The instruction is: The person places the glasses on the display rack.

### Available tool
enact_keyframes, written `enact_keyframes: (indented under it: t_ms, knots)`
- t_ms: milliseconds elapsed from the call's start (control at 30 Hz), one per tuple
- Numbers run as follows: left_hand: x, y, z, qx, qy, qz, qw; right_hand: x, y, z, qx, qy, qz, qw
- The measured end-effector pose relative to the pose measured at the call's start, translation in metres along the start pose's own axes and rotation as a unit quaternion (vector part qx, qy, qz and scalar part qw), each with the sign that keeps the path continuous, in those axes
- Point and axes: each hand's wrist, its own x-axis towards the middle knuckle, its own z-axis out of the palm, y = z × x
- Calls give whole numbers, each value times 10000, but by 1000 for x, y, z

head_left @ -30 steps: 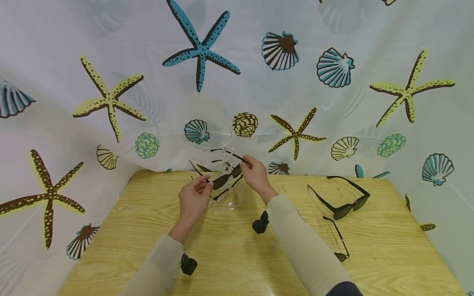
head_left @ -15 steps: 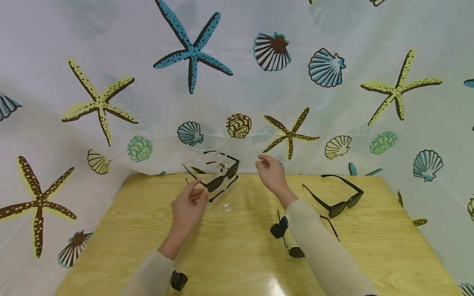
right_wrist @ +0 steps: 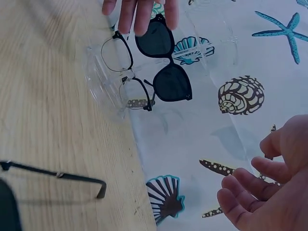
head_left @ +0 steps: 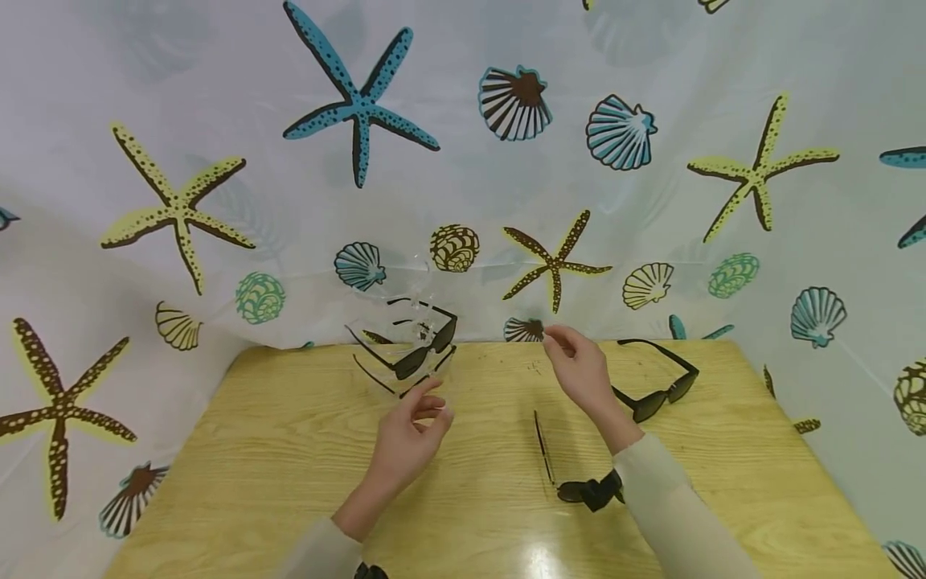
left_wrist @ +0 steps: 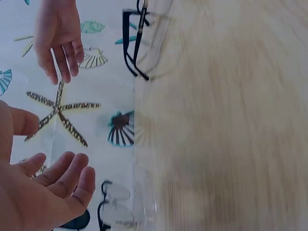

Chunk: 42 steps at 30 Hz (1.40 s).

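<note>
My left hand (head_left: 408, 438) is just in front of a clear display stand (right_wrist: 103, 89), with its fingers loosely bent and nothing in them. On the stand sit black sunglasses (right_wrist: 172, 83), and below them clear-lens glasses (right_wrist: 147, 98) with dark upper rims. To the right of the stand, my right hand (head_left: 582, 374) hovers over the back of the table, its fingers relaxed and holding nothing. Black sunglasses (head_left: 651, 404) lie unfolded on the table beyond my right wrist. Nearer to me are thin-armed dark glasses (head_left: 570, 491), partly hidden by the right wrist camera.
A wooden table (head_left: 289, 458) carries everything. Close behind it hangs a white cloth (head_left: 318, 201) printed with starfish and shells, which also runs along both sides. Black cameras (head_left: 600, 492) stick out from the wrists.
Both hands have let go of the sunglasses, which now rest on the stand. My right hand has moved off to the right; the left has drawn back toward me and slightly right.
</note>
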Motion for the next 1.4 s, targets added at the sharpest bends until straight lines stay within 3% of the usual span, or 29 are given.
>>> enact_keyframes:
  t_ms: [300, 700, 900, 1400]
  knots:
    - [-12, 11, 38, -187, -861, -120, 9960, -38, 16, -27, -178, 185, -60, 9997]
    - [-30, 21, 74, -615, -1873, -275, 9800, -87, 41, -61, -540, 417, 218, 9974]
    - [-36, 27, 88, -720, -2078, -232, 9752, -107, 56, -71, -792, 586, 290, 9947]
    - [-46, 22, 111, -926, -2309, -282, 9681, -143, 85, -89, -892, 703, 1389, 9838]
